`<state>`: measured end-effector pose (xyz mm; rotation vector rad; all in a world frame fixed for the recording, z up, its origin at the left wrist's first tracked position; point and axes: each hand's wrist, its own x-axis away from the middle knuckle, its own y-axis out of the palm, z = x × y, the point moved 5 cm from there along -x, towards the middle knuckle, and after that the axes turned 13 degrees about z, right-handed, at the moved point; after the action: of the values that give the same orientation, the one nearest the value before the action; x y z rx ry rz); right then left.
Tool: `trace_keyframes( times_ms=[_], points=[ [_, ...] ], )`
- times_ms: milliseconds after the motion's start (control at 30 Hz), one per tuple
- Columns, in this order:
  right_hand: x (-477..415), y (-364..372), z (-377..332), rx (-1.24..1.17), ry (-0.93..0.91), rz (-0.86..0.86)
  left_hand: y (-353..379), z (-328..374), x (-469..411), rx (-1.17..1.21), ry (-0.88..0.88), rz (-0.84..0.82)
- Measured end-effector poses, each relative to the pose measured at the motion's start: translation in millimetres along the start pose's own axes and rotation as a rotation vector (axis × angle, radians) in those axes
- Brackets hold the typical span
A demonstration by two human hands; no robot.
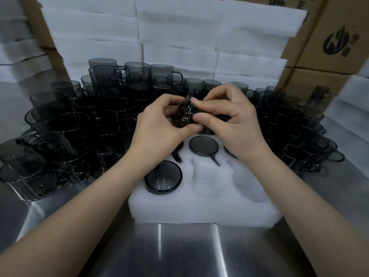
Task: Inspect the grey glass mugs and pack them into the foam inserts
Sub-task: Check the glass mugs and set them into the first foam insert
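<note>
Pinching one grey mug (184,114) with left grip (159,120) and right grip (225,118), fingers curled round it, above far side of foam insert (199,208) mid-counter (179,246). Two packed mugs (163,176) seated in insert pockets. Loose mugs (60,126) crowding left, back and right edges.

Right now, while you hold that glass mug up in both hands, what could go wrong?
The mug is held just by the fingers of the left hand and right hand. If it slips, it might drop onto the packed mug underneath and chip. The stacked mugs crowd close beside the arms, so a careless elbow could knock some over on the steel table.
</note>
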<state>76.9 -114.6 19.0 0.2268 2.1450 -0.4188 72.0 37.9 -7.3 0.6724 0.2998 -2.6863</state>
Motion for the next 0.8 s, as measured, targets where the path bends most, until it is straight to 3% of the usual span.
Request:
trace_keyframes(
  times_ms=[167,300,567,800],
  points=[
    [-1,-8,-5,0.156,-0.098,0.189,-2,-1,0,0.039,-0.016,0.042],
    [0,-8,-2,0.293,-0.067,0.217,-5,1,0,0.038,-0.004,0.087],
    [3,2,9,0.226,0.191,-0.010,-8,2,1,0.050,0.013,0.107],
    [3,9,20,-0.165,0.433,-0.225,-4,6,4,0.162,0.012,-0.019]
  ],
)
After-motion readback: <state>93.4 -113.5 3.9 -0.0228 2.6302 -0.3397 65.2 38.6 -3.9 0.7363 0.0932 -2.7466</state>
